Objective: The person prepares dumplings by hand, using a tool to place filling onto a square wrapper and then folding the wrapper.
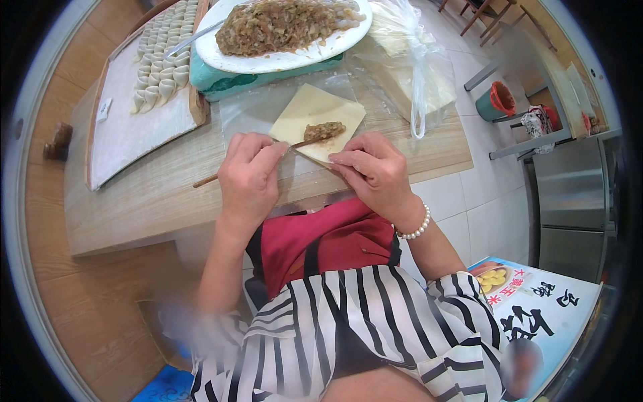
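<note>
A stack of square, pale yellow dough wrappers (pixel 306 103) lies before me on a plastic sheet (pixel 246 110). On the top wrapper sits a small lump of minced filling (pixel 324 131), nearer its right side. My left hand (pixel 248 176) grips a thin wooden stick (pixel 205 181), whose tip reaches over the wrapper towards the filling. Its thumb and forefinger are at the wrapper's left corner; whether they also hold the dough I cannot tell. With thumb and fingertips, my right hand (pixel 377 166) pinches the wrapper's near edge, just below the filling.
A white oval plate (pixel 326 53) heaped with minced filling (pixel 281 27) rests on a green box (pixel 226 85). A metal utensil (pixel 196 37) leans on its rim. Folded dumplings (pixel 166 75) stand in rows on a board (pixel 135 140) at left. A knotted plastic bag (pixel 419 65) with wrappers lies right.
</note>
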`<state>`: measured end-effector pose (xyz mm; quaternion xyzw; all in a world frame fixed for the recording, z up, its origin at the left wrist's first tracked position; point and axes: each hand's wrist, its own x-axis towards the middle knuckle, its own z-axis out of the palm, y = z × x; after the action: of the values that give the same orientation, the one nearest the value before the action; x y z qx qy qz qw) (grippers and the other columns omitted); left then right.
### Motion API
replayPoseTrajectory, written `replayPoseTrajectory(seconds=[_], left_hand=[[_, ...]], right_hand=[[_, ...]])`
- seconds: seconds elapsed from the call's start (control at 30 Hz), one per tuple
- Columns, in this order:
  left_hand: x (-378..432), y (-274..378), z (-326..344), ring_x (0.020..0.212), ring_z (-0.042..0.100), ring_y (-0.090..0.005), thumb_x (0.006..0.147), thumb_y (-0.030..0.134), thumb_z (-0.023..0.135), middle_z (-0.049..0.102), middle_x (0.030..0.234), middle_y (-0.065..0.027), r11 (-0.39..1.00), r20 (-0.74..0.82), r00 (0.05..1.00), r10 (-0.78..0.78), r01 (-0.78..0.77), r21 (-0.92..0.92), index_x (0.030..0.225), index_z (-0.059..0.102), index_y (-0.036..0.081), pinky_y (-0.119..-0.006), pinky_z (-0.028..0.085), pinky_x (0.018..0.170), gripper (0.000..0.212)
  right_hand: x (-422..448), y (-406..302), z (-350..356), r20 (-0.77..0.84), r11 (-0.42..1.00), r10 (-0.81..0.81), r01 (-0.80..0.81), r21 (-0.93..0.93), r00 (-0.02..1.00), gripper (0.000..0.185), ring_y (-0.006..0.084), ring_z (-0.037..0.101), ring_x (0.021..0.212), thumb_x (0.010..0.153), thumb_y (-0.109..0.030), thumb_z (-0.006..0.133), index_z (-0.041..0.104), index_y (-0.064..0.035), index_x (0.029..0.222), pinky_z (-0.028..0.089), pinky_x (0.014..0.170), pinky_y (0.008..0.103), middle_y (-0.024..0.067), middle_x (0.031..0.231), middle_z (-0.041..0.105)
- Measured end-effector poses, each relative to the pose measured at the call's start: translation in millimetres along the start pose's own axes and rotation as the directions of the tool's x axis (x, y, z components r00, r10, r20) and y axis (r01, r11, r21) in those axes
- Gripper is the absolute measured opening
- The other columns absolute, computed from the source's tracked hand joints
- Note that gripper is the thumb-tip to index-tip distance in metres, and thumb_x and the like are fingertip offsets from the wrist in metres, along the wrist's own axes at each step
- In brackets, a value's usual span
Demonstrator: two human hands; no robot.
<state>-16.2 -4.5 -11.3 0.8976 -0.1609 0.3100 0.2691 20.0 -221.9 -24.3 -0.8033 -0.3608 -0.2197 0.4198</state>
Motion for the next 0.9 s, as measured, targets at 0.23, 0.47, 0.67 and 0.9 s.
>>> replayPoseTrajectory(seconds=[0.23,0.47,0.67,0.9], left_hand=[[-2,5,-8,0.076,0.058,-0.0261,0.074,0.001,0.069,0.061,0.084,-0.0069,0.998,0.107,0.994,0.005,-0.012,0.066,0.085,0.068,0.006,-0.038,0.047,0.061,0.012],[7,-4,-20,0.072,0.058,-0.0191,0.087,0.006,0.065,0.062,0.079,-0.0082,0.834,0.455,0.834,-0.313,0.470,-0.288,0.093,0.067,-0.001,-0.029,0.045,0.066,0.009],[72,9,-40,0.073,0.056,-0.0130,0.090,0.006,0.064,0.062,0.082,-0.0049,0.865,0.111,0.944,-0.309,0.328,-0.380,0.095,0.070,0.001,-0.027,0.045,0.067,0.010],[77,-6,-40,0.080,0.059,-0.0267,0.078,-0.004,0.065,0.062,0.086,-0.0086,0.896,-0.185,0.977,0.103,-0.011,0.444,0.088,0.072,0.005,-0.036,0.048,0.068,0.015]], right_hand=[[0,-1,0,-0.021,1.000,-0.020,0.020,-0.013,1.000,0.015,0.0229,0.061,0.074,0.071,-0.003,0.078,0.069,-0.0061,0.082,0.051,0.061,0.0334,0.0061,0.077,0.061],[-1,-2,0,-0.020,0.997,-0.053,0.051,-0.062,0.998,0.015,0.0225,0.061,0.073,0.069,-0.002,0.078,0.069,-0.0060,0.081,0.051,0.060,0.0327,0.0060,0.078,0.061],[0,-2,0,-0.032,0.999,-0.030,0.029,-0.026,0.999,0.015,0.0228,0.061,0.073,0.070,-0.002,0.078,0.068,-0.0056,0.081,0.051,0.061,0.0336,0.0058,0.078,0.061],[3,-5,1,-0.049,0.998,-0.043,0.040,-0.055,0.998,0.016,0.0230,0.061,0.073,0.069,-0.001,0.078,0.068,-0.0061,0.080,0.051,0.061,0.0337,0.0057,0.078,0.061]])
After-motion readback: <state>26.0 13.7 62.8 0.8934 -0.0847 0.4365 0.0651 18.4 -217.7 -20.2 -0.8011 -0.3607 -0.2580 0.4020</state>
